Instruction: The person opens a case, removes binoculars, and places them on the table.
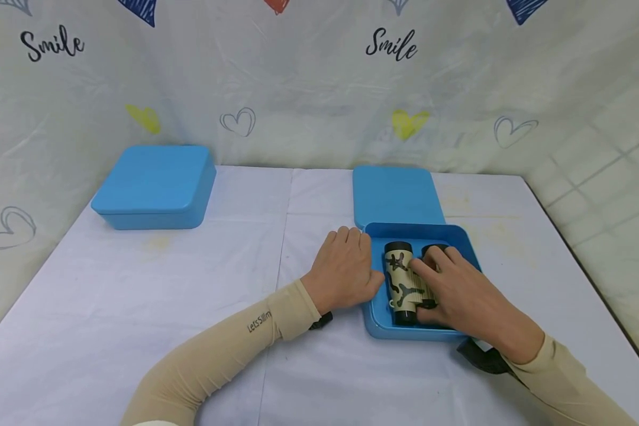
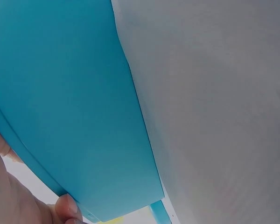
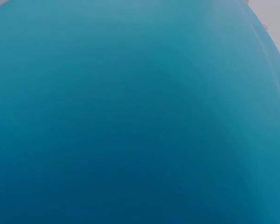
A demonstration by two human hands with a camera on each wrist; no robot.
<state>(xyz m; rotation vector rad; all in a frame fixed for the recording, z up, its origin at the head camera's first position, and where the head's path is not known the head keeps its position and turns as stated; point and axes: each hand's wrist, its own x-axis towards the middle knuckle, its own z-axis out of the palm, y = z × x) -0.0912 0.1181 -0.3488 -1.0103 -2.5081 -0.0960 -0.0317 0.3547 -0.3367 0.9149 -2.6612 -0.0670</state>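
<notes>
A pair of camouflage-patterned binoculars (image 1: 399, 275) with black ends lies inside an open blue box (image 1: 378, 332). My right hand (image 1: 458, 290) reaches over the box's right side and grips the right barrel, covering much of it. At the box's left wall, my left hand (image 1: 346, 269) holds the rim. The left wrist view shows the box's outer wall (image 2: 79, 112) from close up, with the left thumb (image 2: 67, 206) at its edge. A blue surface of the box (image 3: 140, 93) fills most of the right wrist view; the right hand's fingers are hidden there.
Behind the open box lies its flat blue lid (image 1: 396, 195), touching the back rim. A second blue box (image 1: 157, 183), closed, stands at the table's back left. The table has a white cloth (image 1: 191, 284). A printed curtain (image 1: 309, 77) hangs behind the table.
</notes>
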